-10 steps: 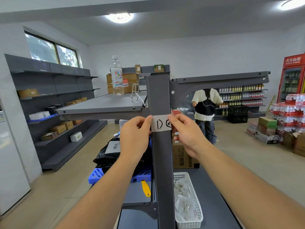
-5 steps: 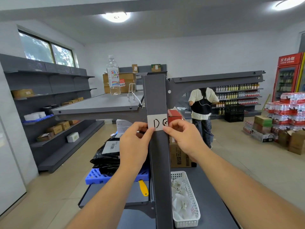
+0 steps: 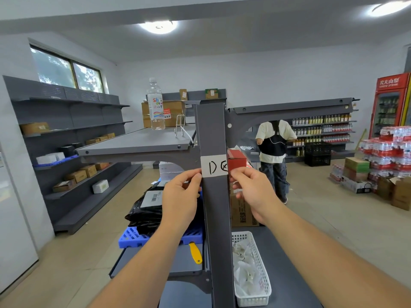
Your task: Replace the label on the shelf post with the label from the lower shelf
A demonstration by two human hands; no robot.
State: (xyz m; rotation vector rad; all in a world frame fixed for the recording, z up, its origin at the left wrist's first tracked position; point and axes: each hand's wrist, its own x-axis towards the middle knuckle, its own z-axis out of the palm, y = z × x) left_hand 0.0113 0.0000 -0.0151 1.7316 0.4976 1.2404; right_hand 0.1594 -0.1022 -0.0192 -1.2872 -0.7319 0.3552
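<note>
A white label point(image 3: 214, 166) with a handwritten "D" and a circled mark is stuck across the front of the dark grey shelf post point(image 3: 216, 218), wrapping round both edges. My left hand point(image 3: 181, 196) is at the post's left side, thumb and fingertips pinched at the label's lower left corner. On the other side, my right hand point(image 3: 251, 192) has its fingertips pinched at the lower right corner. The label's wrapped ends are hidden behind the post. The lower shelf point(image 3: 184, 263) lies beneath my forearms.
A white basket point(image 3: 264, 274) with crumpled white bits sits right of the post; a yellow-handled tool point(image 3: 195, 252), blue crate point(image 3: 133, 237) and black bags point(image 3: 144, 214) sit left. A water bottle point(image 3: 155, 105) stands on the upper shelf. A person point(image 3: 273, 147) stands beyond.
Both hands have slid down from the label's ends to its lower corners, so the writing shows in full. The camera has shifted slightly.
</note>
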